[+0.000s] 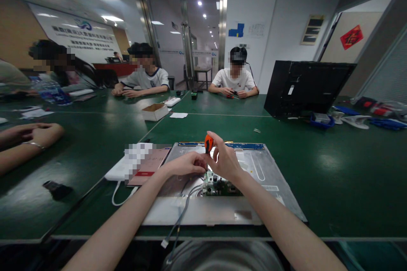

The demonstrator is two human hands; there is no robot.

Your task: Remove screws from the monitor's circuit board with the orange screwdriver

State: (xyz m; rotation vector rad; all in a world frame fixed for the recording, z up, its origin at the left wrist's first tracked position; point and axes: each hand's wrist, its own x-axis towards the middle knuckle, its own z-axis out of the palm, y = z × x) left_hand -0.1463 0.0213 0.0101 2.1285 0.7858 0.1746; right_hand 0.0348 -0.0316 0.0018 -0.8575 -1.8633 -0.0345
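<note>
My right hand is closed around a screwdriver with an orange and black handle, held upright over a green circuit board. Close beside it, my left hand has its fingers pinched together near the screwdriver's shaft; whatever they hold, if anything, is hidden. The board sits on a flat silver metal panel with a blue strip along its far edge. Grey cables run from the board over the panel's front edge, ending in a white connector.
Left of the panel lie a pink notebook and a white device with a cable. A black object is farther left. Ahead stand an open box and, at right, a black monitor. Several people sit around the green table.
</note>
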